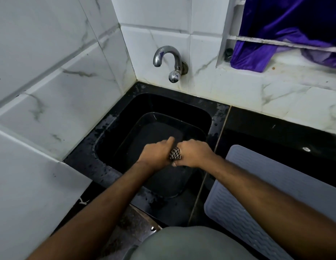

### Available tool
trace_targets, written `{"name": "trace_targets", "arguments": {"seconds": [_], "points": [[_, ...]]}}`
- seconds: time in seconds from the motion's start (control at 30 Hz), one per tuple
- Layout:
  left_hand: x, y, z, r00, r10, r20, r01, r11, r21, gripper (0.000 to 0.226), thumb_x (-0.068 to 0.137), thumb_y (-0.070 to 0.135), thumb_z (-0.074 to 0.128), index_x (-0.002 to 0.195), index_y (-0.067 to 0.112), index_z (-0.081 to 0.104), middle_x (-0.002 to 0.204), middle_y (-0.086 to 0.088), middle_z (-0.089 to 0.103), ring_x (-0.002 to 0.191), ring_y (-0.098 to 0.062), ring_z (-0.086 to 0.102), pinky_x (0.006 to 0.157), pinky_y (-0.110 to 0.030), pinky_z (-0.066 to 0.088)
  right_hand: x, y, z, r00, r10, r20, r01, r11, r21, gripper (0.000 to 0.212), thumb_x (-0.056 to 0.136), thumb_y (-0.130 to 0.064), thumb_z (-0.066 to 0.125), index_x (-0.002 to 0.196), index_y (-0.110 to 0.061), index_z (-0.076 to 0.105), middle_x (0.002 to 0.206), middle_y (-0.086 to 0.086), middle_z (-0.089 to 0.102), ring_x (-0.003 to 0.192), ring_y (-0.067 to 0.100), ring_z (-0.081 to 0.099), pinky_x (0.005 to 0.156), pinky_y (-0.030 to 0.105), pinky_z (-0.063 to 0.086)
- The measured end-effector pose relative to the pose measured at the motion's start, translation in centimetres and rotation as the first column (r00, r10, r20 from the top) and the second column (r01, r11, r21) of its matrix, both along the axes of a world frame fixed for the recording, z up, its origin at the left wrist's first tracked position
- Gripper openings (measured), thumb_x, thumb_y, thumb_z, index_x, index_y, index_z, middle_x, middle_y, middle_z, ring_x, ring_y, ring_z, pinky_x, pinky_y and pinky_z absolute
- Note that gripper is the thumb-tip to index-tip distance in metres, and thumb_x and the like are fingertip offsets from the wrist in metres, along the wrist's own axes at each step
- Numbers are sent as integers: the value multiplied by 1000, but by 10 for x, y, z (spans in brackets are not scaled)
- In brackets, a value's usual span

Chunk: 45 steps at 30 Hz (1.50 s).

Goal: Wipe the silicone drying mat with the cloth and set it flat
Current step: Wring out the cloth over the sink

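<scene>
A checkered cloth (175, 154), bunched into a small wad, is gripped between both hands above the black sink (184, 109). My left hand (156, 152) holds its left end and my right hand (193, 153) holds its right end; most of the cloth is hidden inside the fists. The pale grey-blue silicone drying mat (257, 199), ribbed on top, lies flat on the black counter to the right of the sink. My right forearm crosses over part of it.
A chrome tap (168, 61) juts from the tiled wall behind the sink. White marble-look tiles close in the left side. The wet black counter (276, 128) continues right. A purple cloth (287, 29) hangs at a barred window at the top right.
</scene>
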<state>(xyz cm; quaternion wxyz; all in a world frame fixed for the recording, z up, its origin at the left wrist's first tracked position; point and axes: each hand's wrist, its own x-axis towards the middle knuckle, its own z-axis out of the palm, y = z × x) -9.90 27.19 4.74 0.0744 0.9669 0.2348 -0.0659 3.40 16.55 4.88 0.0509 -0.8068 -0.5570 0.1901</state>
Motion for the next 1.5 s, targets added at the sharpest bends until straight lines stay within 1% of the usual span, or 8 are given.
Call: {"name": "trace_targets", "arguments": {"seconds": [0.17,0.33,0.57,0.7,0.87,1.0,1.3,1.5], "points": [[-26,-4,8,976,208,-65,-151,431,-890,47,79,38,85,113,12,65,99,-12,70,77,-13,64,52,-24,48,4,-35,-8,992,86,89,-102,976,190,54,75,-56,73,112,-29,43,102,-7,59,92,17,62,66,34,48],[-40,-21,12,870,466,-161,-117,-121,-986,58,97,59,51,113,5,66,86,-10,64,63,-14,57,42,-19,35,3,-52,0,986,98,135,-151,871,467,68,77,-34,76,136,-26,44,120,1,46,104,19,53,83,37,50],[-35,-33,11,746,660,84,58,60,-996,48,98,44,59,112,-2,64,87,-11,66,56,-12,58,34,-18,32,-10,-90,-32,974,6,225,-136,813,567,59,97,-9,42,148,-39,38,153,12,28,138,32,36,109,46,36],[-35,-52,-4,703,689,178,55,196,-979,32,88,25,77,106,12,55,85,0,64,59,-9,57,40,-22,40,-21,-101,-39,957,-155,-245,277,741,612,62,82,10,48,124,-32,64,146,0,37,134,15,41,108,35,40],[-36,-58,-18,742,478,470,118,596,-794,49,75,19,87,106,15,50,97,18,55,85,1,53,75,-19,47,-36,-86,-13,231,-383,-894,763,641,-78,39,99,-51,46,129,-27,53,106,1,71,91,16,72,88,39,56],[-31,-71,-15,758,353,548,166,708,-686,45,78,26,84,107,26,49,98,13,58,88,-8,58,75,-28,50,-44,-79,-2,96,-250,-963,719,687,-107,46,99,-55,42,121,-21,65,112,3,73,104,19,70,88,37,54],[-30,-89,-7,664,734,-141,16,-203,-979,38,93,31,70,118,4,59,106,-16,69,85,-23,68,67,-40,58,-44,-85,12,134,-161,-978,816,577,17,22,97,-30,59,114,-17,66,108,3,74,104,19,69,94,41,54],[-26,-103,-4,701,711,-44,48,-108,-993,27,99,18,61,112,-5,67,86,-12,72,68,-13,67,57,-23,52,-52,-89,0,475,-281,-834,750,625,217,46,73,-54,75,111,-37,56,106,-8,71,98,8,69,88,45,57]]}}
